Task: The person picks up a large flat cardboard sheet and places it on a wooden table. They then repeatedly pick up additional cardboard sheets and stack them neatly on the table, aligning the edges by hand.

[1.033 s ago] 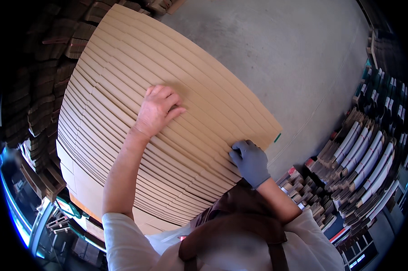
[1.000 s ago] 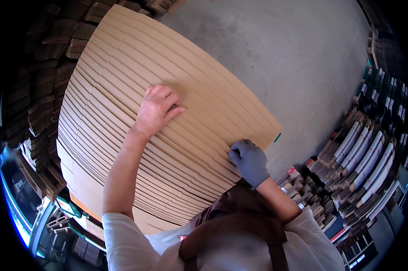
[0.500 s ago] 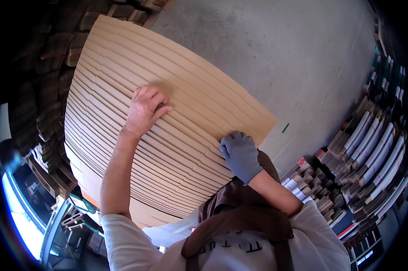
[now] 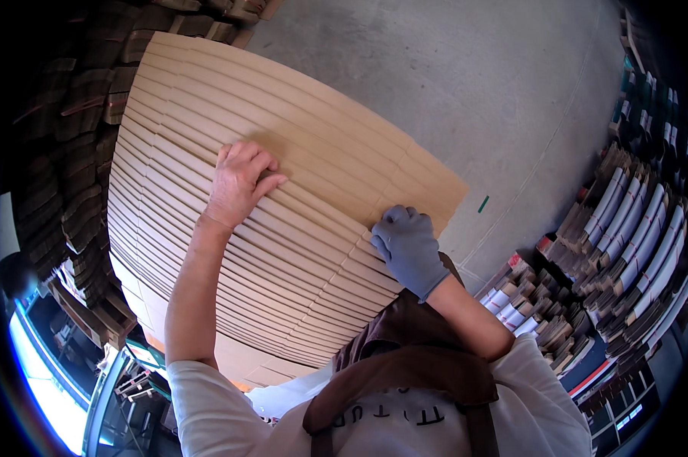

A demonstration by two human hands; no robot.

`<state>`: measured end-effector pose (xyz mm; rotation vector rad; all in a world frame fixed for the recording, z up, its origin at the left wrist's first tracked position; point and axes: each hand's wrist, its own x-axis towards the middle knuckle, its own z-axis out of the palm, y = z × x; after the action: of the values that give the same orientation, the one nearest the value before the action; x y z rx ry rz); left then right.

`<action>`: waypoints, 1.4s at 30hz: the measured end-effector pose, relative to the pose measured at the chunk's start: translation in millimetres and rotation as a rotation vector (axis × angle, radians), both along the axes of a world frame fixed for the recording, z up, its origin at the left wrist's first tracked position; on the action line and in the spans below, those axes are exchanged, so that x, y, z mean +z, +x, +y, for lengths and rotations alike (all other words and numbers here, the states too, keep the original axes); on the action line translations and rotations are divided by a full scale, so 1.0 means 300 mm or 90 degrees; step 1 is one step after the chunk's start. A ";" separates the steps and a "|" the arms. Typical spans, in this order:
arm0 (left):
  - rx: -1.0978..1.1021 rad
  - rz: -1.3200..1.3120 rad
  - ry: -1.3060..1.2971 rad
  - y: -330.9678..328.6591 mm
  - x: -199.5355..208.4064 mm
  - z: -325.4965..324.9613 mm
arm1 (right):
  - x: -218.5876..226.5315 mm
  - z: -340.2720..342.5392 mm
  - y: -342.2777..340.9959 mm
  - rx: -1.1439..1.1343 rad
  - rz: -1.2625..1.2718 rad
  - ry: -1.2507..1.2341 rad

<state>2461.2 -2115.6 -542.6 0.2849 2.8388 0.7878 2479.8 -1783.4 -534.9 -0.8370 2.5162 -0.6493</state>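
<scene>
A wide spread of brown flat cardboard sheets (image 4: 306,266) lies in front of me, overlapping in steps like a fan, with creases across them. My bare left hand (image 4: 243,179) is closed at the edge of one sheet near the middle, its fingers curled over and the thumb toward the right. Farther right, my right hand (image 4: 409,245) wears a grey glove and is closed on a sheet edge near the right end of the spread. Both hands hide the exact spots where their fingertips meet the cardboard.
Stacked bundles of cardboard (image 4: 85,99) rise along the left. Grey concrete floor (image 4: 451,84) with a small green mark (image 4: 483,204) lies beyond the sheets. Several bundled stacks with white wraps (image 4: 626,221) stand at right. A bright screen-like panel (image 4: 51,381) is at lower left.
My right hand has shifted slightly up along the sheets' right end. My left hand has moved a little up and left. Both stay closed at the cardboard edges.
</scene>
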 end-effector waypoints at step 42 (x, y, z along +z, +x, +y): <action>0.039 0.107 -0.007 0.025 -0.038 0.007 | -0.074 -0.337 -0.123 0.027 0.154 -0.102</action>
<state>2468.6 -2113.4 -554.0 0.2762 3.0206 0.7951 2443.1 -1884.4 -557.2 -1.0819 2.6780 -0.7849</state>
